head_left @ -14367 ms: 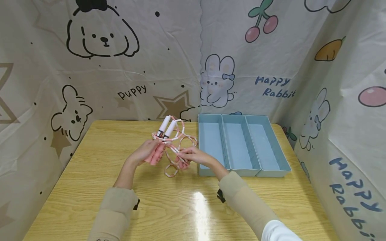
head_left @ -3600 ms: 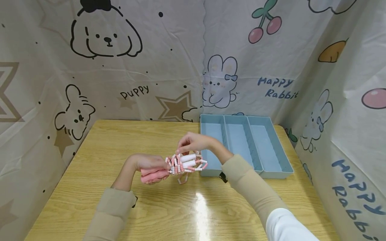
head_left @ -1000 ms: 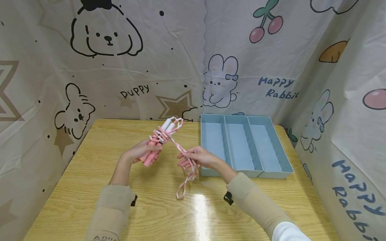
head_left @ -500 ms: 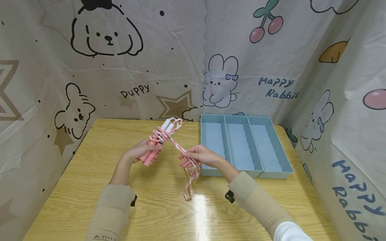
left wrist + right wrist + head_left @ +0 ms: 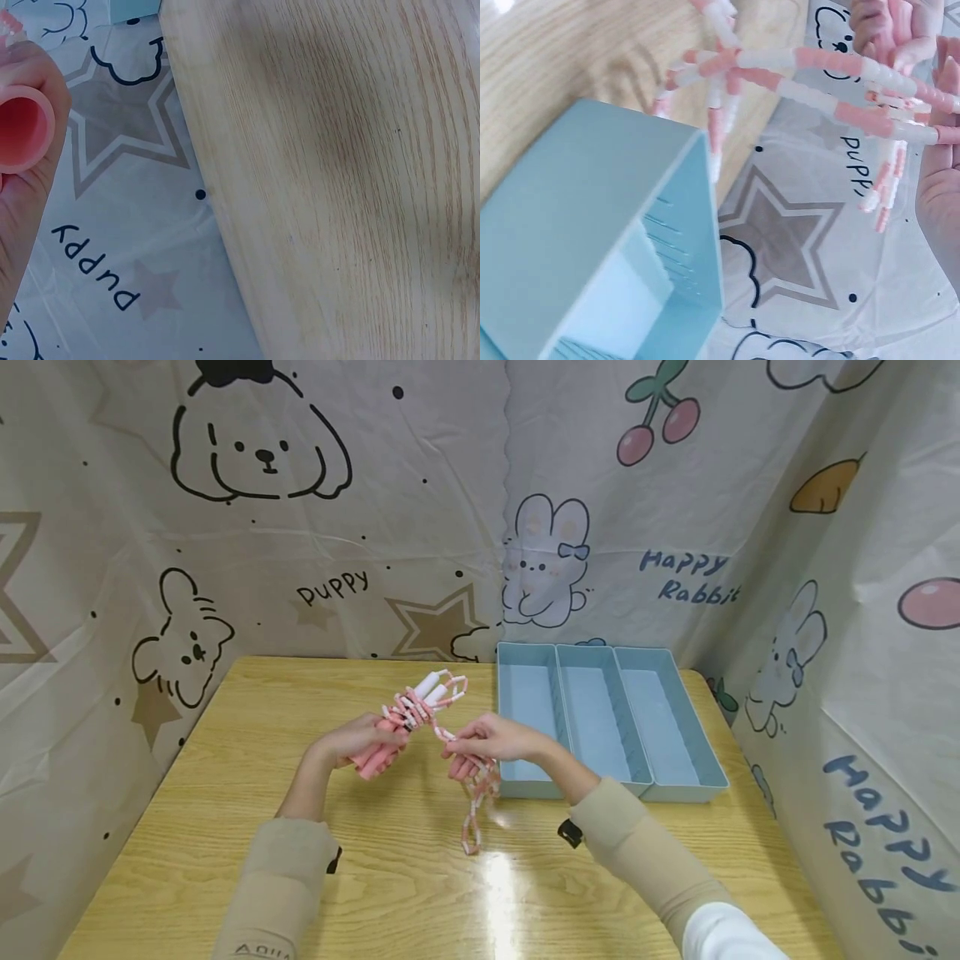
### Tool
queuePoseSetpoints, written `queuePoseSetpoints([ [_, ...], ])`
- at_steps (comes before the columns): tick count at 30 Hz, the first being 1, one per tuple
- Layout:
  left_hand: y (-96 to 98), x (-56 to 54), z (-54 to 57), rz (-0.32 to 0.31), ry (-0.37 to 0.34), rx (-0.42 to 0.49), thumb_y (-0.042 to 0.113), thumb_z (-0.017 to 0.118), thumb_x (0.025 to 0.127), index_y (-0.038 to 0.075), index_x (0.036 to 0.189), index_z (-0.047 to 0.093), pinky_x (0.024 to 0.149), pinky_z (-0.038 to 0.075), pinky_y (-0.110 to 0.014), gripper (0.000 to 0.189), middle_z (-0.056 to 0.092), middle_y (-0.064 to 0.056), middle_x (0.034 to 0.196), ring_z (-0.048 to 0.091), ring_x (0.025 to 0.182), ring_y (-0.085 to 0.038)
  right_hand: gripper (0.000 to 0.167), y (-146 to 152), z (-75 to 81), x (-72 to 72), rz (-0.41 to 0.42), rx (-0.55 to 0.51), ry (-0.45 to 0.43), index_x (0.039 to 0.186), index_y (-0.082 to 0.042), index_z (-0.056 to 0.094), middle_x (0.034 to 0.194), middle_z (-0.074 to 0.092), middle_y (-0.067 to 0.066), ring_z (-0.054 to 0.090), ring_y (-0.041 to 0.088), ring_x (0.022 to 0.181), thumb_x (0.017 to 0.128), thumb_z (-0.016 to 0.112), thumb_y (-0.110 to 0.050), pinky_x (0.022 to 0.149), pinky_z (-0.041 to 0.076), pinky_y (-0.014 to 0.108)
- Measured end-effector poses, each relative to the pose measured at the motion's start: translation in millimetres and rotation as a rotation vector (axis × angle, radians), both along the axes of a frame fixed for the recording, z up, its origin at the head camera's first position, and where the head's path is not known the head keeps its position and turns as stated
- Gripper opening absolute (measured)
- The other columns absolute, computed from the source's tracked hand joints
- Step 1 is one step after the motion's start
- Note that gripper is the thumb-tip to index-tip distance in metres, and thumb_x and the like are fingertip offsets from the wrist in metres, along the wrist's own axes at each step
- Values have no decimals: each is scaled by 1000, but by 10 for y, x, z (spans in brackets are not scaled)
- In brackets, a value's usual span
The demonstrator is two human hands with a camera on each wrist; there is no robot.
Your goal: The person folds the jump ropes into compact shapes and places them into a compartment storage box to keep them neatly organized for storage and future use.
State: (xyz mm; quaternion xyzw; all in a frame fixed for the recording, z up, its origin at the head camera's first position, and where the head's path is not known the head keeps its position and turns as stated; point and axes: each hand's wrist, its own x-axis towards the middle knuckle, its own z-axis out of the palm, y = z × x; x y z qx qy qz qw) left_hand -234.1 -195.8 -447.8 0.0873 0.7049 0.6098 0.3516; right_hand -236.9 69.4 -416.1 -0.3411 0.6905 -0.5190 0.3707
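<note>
A jump rope with pink-and-white beads is held above the table. My left hand grips its two pink handles side by side, white ends pointing up and away. Several turns of the beaded cord circle the handles' middle, and a loop stands beside the white ends. To the right, my right hand pinches the cord running from the bundle, while its loose loops dangle below the fingers. In the right wrist view, doubled beaded strands stretch from that hand. The left wrist view shows one hollow handle end.
A light blue bin with three long compartments stands at the table's back right, just beyond my right hand. The wooden table meets a printed cloth backdrop at the back and sides.
Loose cord seen at first is now wound round the handles. The bundle has swung from pointing right to pointing up and away. Lately it shifted slightly right and down, nearer my right hand.
</note>
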Motion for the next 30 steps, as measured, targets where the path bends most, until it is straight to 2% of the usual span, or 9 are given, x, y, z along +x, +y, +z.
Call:
queuePoseSetpoints([
  [10,10,38,52,-115,-9,-87,14,52,91,-2,75,55,42,44,-23,22,53,-4,55,50,42,-12,26,-42,147,-60,75,50,97,101,9,61,77,68,15,67,22,66,96,45,-9,63,54,40],
  [14,8,63,71,-150,-20,-111,12,52,90,-6,78,54,41,43,-23,21,53,-4,56,50,42,-11,25,-51,184,-80,87,57,104,97,7,63,72,67,13,65,30,63,96,46,-11,59,54,42],
  [16,7,68,67,-169,-30,-114,12,53,89,-4,78,56,41,42,-22,19,54,-4,56,49,42,-11,25,-47,194,-90,86,65,121,95,3,64,71,66,12,62,35,62,96,46,-14,57,53,44],
  [19,1,73,52,-189,-45,-114,13,55,88,0,77,57,42,42,-22,17,55,-5,57,49,43,-11,25,-44,212,-105,80,80,149,92,-1,65,69,65,10,60,39,61,96,47,-17,51,51,41],
  [23,-6,77,37,-212,-65,-107,12,55,87,-2,78,56,42,43,-23,17,55,-5,57,50,44,-11,25,-53,248,-128,92,92,159,91,-2,66,67,64,9,56,44,61,96,47,-18,46,47,32],
  [27,-10,84,48,-242,-80,-117,12,56,86,-3,79,54,44,44,-23,17,55,-5,57,50,45,-11,26,-56,298,-156,105,115,186,89,-2,67,64,63,8,55,36,55,96,46,-16,47,45,26],
  [30,-10,88,70,-268,-87,-132,11,56,86,-3,79,55,45,45,-24,15,56,-5,58,51,45,-11,26,-60,342,-175,122,128,207,86,-3,67,63,62,7,56,21,51,96,47,-15,47,45,29],
])
